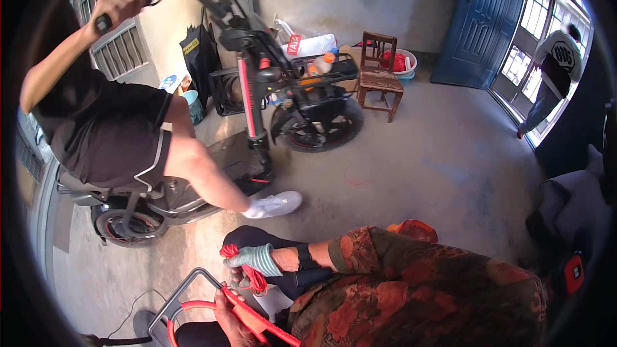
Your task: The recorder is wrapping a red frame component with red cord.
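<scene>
My right hand [247, 262], in a pale striped glove with a dark watch above it, is closed around a bundle of thin red cord [256, 281]. Below it my bare left hand [230, 311] grips a flat red strap [247, 316] beside a black metal frame [168, 305]. Red curved tubing or wrapping shows along the frame; its exact kind I cannot make out. My floral sleeves and dark trousers surround the work, and part of the frame is cut off at the lower edge.
A person in black shorts sits astride a black electric scooter [247, 115], one foot on the floor. Behind stand a wooden chair [380, 83] and a white basin [405, 64]. Another person [559, 58] is by the blue door [482, 26]. Something orange [414, 229] lies beyond my arm.
</scene>
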Demonstrator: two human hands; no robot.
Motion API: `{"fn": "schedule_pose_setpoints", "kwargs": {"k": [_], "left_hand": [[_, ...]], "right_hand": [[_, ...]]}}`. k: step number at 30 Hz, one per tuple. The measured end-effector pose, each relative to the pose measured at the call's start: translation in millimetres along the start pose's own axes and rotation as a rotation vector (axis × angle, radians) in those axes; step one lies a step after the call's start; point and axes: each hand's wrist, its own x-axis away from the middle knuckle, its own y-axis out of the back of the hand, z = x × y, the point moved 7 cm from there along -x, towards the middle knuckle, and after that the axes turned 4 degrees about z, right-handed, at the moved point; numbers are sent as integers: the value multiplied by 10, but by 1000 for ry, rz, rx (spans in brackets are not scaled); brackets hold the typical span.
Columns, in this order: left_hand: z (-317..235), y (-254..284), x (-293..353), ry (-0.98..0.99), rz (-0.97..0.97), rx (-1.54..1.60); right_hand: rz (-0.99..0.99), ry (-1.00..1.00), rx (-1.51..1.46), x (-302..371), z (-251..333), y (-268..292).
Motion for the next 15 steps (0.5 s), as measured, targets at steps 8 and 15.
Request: {"fn": "schedule_pose_setpoints", "kwargs": {"k": [8,15], "left_hand": [[-22,-91,91,0,-17,4],[-33,-55,73,-7,9,2]], "right_hand": [[2,19,48,73,54,-39],[19,23,54,145,130,-106]]}}
